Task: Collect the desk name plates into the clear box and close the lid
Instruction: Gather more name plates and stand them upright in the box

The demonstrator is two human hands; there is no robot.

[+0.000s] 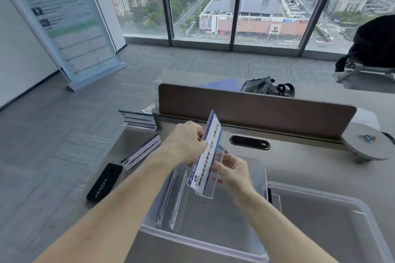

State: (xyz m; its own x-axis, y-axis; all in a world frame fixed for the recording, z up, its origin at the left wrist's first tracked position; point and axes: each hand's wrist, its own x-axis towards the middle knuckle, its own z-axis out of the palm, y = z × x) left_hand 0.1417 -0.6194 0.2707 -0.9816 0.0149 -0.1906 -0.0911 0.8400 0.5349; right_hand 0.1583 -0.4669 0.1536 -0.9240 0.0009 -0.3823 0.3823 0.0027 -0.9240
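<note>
A clear acrylic name plate with a white and purple card is held tilted on end above the clear box. My left hand grips its upper left edge. My right hand holds its lower right side. Two name plates stand inside the box against its left wall. The box's clear lid lies on the desk to the right of the box. Another name plate stands on the desk at the left, and one more sits farther back.
A black phone lies near the desk's left edge. A brown divider panel runs across the desk behind my hands. A grey round stand sits at the right. A black bag rests beyond the divider.
</note>
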